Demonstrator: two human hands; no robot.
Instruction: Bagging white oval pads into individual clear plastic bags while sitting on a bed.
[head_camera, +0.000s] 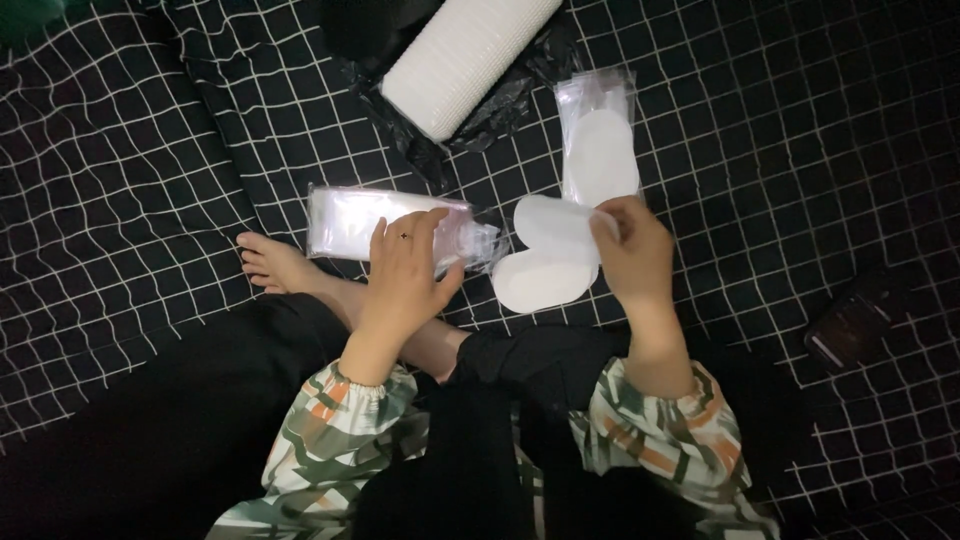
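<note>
Right hand (635, 255) pinches white oval pads (548, 260) at their right edge, long axis leftward toward left hand (405, 275), fingers spread flat on clear sleeve bundle (350, 222).

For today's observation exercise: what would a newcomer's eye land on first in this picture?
Against the black white-gridded cloth, the white things stand out: the right hand lifts white oval pads at centre. The left hand rests on a stack of clear plastic sleeves. Above lies a long white ribbed stack on black plastic.
</note>
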